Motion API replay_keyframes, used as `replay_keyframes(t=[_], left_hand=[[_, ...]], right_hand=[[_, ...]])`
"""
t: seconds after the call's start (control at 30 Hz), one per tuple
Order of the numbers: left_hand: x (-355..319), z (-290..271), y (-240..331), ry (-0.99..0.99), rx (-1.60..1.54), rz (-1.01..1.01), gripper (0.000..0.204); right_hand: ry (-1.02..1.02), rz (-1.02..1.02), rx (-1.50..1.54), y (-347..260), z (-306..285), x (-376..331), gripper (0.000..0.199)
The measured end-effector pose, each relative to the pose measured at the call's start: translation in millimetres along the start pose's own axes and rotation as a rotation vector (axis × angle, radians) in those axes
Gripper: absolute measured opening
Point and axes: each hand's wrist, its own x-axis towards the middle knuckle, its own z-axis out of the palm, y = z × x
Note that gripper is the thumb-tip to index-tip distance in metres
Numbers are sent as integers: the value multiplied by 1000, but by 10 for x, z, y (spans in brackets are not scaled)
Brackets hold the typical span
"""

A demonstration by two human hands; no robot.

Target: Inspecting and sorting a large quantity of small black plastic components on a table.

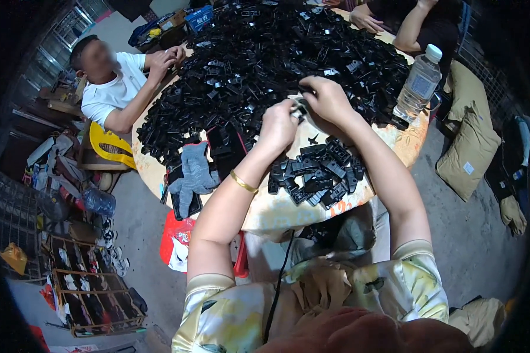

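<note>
A large heap of small black plastic parts (265, 53) covers most of the round table (403, 147). At its near edge my two hands work close together. My left hand (280, 125) is closed, its fingertips pinched on a small piece partly hidden by the fingers. Beside it my right hand (328, 101) has its fingers curled at the heap's edge, and what they hold is too hidden to name. Between my forearms sits a smaller pile of black plastic parts (318, 173). A grey glove (194, 170) lies on the table left of my left forearm.
A clear plastic bottle (419, 82) stands at the table's right edge. Across on the left sits a person in a white shirt (115, 88); another person's arm (411, 26) rests at the far right. Beige sacks (468, 147) lie on the right floor, a shoe rack (97, 288) lower left.
</note>
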Motion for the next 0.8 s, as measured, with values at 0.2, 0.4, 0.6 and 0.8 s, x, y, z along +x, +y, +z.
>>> replay_keyframes(t=[0.2,0.4,0.6,0.8], left_hand=[[37,-185,-66,70,-521,-305,32],[-18,-310,96,-106,-1226,-374,41],[-20,-361,-10,-142,-1356,-398,40],[-21,-347,18,-111,-1370,-359,39]], right_hand=[[-221,383,934,-454,-156,-60,27],[-224,361,844,-290,-121,-65,29],[-223,391,894,-377,-200,-67,27],[-218,428,951,-400,-179,-84,27]])
